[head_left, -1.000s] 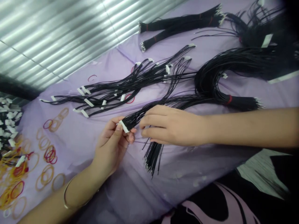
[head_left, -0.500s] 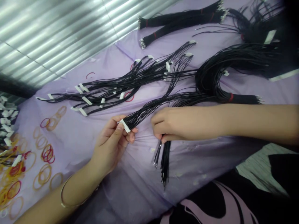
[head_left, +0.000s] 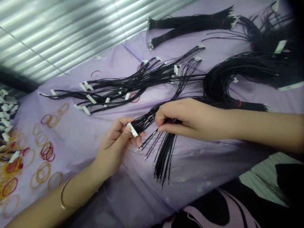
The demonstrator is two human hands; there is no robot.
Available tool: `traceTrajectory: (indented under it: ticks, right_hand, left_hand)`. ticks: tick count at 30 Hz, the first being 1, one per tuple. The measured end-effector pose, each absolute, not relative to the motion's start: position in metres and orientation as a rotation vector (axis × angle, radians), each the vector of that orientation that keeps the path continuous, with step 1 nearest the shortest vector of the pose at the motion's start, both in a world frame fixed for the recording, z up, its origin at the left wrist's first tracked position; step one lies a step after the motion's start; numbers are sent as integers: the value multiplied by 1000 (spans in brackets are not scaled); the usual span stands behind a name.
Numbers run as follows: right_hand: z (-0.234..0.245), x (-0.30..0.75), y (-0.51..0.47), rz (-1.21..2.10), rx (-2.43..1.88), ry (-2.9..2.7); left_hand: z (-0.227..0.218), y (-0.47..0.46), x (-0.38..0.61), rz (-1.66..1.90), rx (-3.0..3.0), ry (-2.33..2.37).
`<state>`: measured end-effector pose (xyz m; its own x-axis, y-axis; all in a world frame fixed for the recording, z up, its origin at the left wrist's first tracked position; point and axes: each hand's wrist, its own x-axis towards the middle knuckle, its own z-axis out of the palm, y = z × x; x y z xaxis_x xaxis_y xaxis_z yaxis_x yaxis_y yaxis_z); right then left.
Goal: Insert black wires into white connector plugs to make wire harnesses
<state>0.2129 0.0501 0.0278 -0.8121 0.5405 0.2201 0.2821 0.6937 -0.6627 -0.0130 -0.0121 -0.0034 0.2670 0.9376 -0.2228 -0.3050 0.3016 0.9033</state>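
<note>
My left hand (head_left: 116, 142) is shut on a white multi-pin connector (head_left: 132, 129), with a bunch of thin black wires (head_left: 144, 122) running out of it. My right hand (head_left: 187, 120) pinches some of those wires between thumb and fingers, a little way from the connector. Below it, the loose wire ends (head_left: 165, 158) hang across the lavender sheet (head_left: 71, 152), with small metal terminals at their tips. A looser bundle of black wires with white connectors (head_left: 114, 90) lies just above my hands, and a thick red-tied bundle (head_left: 247, 106) lies to the right.
Tied black wire bundles (head_left: 190, 27) lie at the far edge of the sheet. Rubber bands (head_left: 47, 152) and white connectors (head_left: 6, 117) lie at the left. A corrugated metal panel (head_left: 59, 34) borders the far side, and dark patterned cloth (head_left: 213, 212) lies at the lower right.
My right hand has risen and now pinches wires higher up, and several terminal ends fan out toward my left hand. My left hand still grips the connector.
</note>
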Motion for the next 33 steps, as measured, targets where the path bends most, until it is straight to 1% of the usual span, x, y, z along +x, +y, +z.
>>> traceTrajectory:
  ticks: [4, 7, 18, 33]
  right_hand:
    - [22, 211, 49, 831, -688, -2370]
    - [23, 211, 48, 854, -760, -2290]
    - [24, 208, 47, 926, -880, -2230]
    - [23, 208, 45, 879, -800, -2234]
  left_hand:
    - [-10, -14, -17, 995, 994, 813]
    - [-12, -14, -18, 999, 1030, 785]
    - [-11, -14, -17, 970, 1069, 764]
    - [-10, -14, -17, 965, 1076, 768]
